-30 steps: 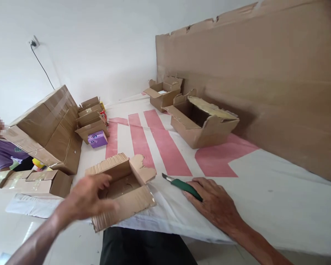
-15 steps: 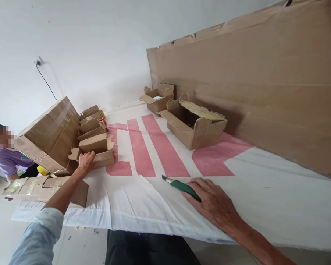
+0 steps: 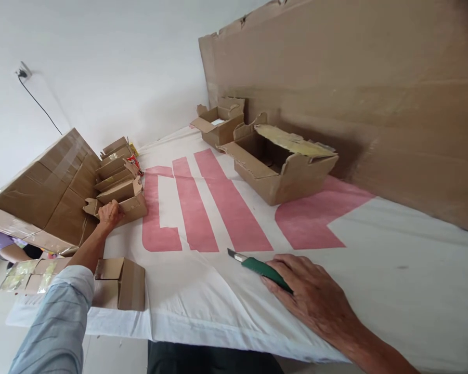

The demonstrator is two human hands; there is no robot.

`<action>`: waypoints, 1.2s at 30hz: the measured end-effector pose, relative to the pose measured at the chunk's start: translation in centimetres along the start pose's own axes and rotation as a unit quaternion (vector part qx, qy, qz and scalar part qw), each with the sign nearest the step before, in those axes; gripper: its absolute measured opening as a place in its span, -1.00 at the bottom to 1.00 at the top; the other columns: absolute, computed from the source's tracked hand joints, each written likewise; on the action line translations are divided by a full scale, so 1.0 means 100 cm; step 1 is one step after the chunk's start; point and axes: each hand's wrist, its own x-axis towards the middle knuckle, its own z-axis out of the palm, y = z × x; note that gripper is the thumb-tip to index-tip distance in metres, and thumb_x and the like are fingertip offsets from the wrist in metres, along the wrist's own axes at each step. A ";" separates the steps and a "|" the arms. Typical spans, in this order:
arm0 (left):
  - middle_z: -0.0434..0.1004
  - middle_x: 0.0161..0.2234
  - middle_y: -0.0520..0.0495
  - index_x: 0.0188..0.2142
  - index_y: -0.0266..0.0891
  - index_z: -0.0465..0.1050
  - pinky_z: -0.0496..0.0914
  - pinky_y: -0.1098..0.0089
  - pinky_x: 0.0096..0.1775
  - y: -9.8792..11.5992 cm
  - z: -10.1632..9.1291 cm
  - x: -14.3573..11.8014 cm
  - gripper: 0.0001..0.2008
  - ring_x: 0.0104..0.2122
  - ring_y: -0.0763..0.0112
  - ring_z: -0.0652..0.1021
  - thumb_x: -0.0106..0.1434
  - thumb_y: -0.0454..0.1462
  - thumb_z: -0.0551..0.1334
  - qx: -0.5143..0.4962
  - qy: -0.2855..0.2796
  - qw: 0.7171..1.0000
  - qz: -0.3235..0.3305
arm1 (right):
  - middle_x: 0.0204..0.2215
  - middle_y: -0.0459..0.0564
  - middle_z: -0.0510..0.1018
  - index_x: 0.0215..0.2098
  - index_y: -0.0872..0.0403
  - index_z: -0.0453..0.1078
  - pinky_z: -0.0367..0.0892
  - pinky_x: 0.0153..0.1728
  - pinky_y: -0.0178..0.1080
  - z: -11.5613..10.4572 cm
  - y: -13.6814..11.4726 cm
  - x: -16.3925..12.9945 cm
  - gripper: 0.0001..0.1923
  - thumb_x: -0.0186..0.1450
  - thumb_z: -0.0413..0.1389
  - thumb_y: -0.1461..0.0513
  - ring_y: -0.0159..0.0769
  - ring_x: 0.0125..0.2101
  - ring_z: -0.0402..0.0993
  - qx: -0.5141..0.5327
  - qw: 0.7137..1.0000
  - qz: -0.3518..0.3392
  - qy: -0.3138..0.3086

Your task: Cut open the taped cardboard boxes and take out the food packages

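Observation:
My left hand (image 3: pixel 109 214) is closed over the near edge of an open cardboard box (image 3: pixel 133 209) at the left of the table. That box stands against other open boxes (image 3: pixel 115 169) in a row, with something red and yellow at their far end. My right hand (image 3: pixel 310 293) rests on the white cloth, wrapped round the green handle of a utility knife (image 3: pixel 263 268). The knife's blade is out and points left. A closed small carton (image 3: pixel 130 284) sits by the table's front edge, below my left forearm.
Large taped cartons (image 3: pixel 58 176) are stacked at the left, with taped cartons (image 3: pixel 27 275) below. Two open boxes, one nearer (image 3: pixel 257 179) and one farther (image 3: pixel 220 136), stand by a tall cardboard sheet (image 3: pixel 354 104). Part of a person in purple (image 3: pixel 0 241) shows at far left.
My left hand has pushed its box away, up against the other open boxes. The small front carton now sits turned and farther right. The view has shifted; the knife stays in my right hand.

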 end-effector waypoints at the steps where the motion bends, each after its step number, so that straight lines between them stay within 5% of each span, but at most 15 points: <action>1: 0.63 0.08 -0.50 0.10 -0.32 0.43 0.39 0.09 0.09 0.000 0.000 0.005 -0.57 0.13 -0.22 0.61 0.34 -0.15 0.38 0.001 0.004 1.000 -0.001 | -0.17 0.13 0.62 -0.14 0.05 0.52 0.35 -0.22 -0.10 0.000 0.000 0.001 -0.69 0.57 -0.03 0.11 -0.09 -0.21 0.54 0.002 1.000 -0.001 0.002; 9: 0.57 0.12 -0.59 0.15 -0.40 0.38 0.32 -0.01 0.17 0.004 -0.001 0.013 -0.43 0.19 -0.30 0.54 0.28 -0.12 0.43 -0.026 0.013 1.000 0.006 | -0.19 0.13 0.62 -0.16 0.04 0.49 0.37 -0.23 -0.10 -0.002 0.000 0.004 -0.69 0.57 -0.02 0.10 -0.09 -0.23 0.54 -0.004 1.000 -0.018 0.003; 14: 0.43 0.25 -0.56 0.22 -0.38 0.31 0.28 -0.03 0.25 -0.010 -0.029 -0.013 -0.12 0.28 -0.35 0.43 0.08 0.03 0.57 -0.075 0.005 0.996 0.052 | -0.19 0.13 0.62 -0.14 0.05 0.50 0.40 -0.20 -0.08 0.001 0.002 -0.001 -0.69 0.56 -0.02 0.08 -0.05 -0.20 0.53 -0.004 1.000 -0.025 -0.002; 18: 0.36 0.36 -0.42 0.34 -0.30 0.26 0.29 0.11 0.29 -0.057 -0.059 -0.060 0.02 0.33 -0.19 0.42 0.03 0.10 0.56 -0.130 -0.009 0.984 0.119 | -0.20 0.13 0.63 -0.16 0.04 0.51 0.39 -0.23 -0.07 0.004 0.004 -0.004 -0.68 0.54 0.01 0.05 -0.03 -0.22 0.53 0.004 1.000 -0.020 -0.019; 20: 0.37 0.39 -0.34 0.41 -0.22 0.21 0.33 0.14 0.28 -0.086 -0.063 -0.096 0.09 0.33 -0.12 0.45 0.01 0.11 0.56 -0.196 -0.061 0.960 0.190 | -0.21 0.14 0.63 -0.17 0.04 0.52 0.39 -0.22 -0.07 0.004 0.005 -0.005 -0.68 0.53 0.01 0.05 -0.03 -0.22 0.53 0.010 0.999 -0.017 -0.030; 25: 0.23 0.50 -0.31 0.51 -0.05 0.09 0.33 0.07 0.29 -0.127 -0.031 -0.188 0.28 0.40 -0.16 0.38 -0.13 0.06 0.61 -0.186 -0.181 0.926 0.272 | -0.22 0.13 0.62 -0.19 0.02 0.51 0.38 -0.22 -0.08 0.006 0.006 -0.005 -0.69 0.50 0.02 0.04 -0.02 -0.22 0.54 0.027 0.999 -0.004 -0.042; 29: 0.25 0.45 -0.41 0.52 -0.12 0.06 0.25 -0.10 0.33 -0.123 -0.008 -0.219 0.28 0.41 -0.31 0.33 -0.13 -0.09 0.61 -0.131 -0.135 0.946 0.265 | -0.23 0.13 0.62 -0.19 0.01 0.51 0.40 -0.20 -0.06 0.008 0.006 -0.004 -0.69 0.47 0.05 0.01 -0.01 -0.22 0.54 0.048 0.997 0.004 -0.053; 36: 0.43 0.30 -0.34 0.42 -0.14 0.19 0.30 -0.09 0.26 -0.078 -0.014 -0.249 0.09 0.28 -0.23 0.45 -0.06 -0.11 0.59 -0.150 -0.051 0.957 0.243 | -0.28 0.11 0.64 -0.24 -0.01 0.51 0.44 -0.18 -0.05 0.003 0.002 0.001 -0.69 0.41 0.07 -0.02 0.00 -0.23 0.57 0.085 0.992 0.046 -0.086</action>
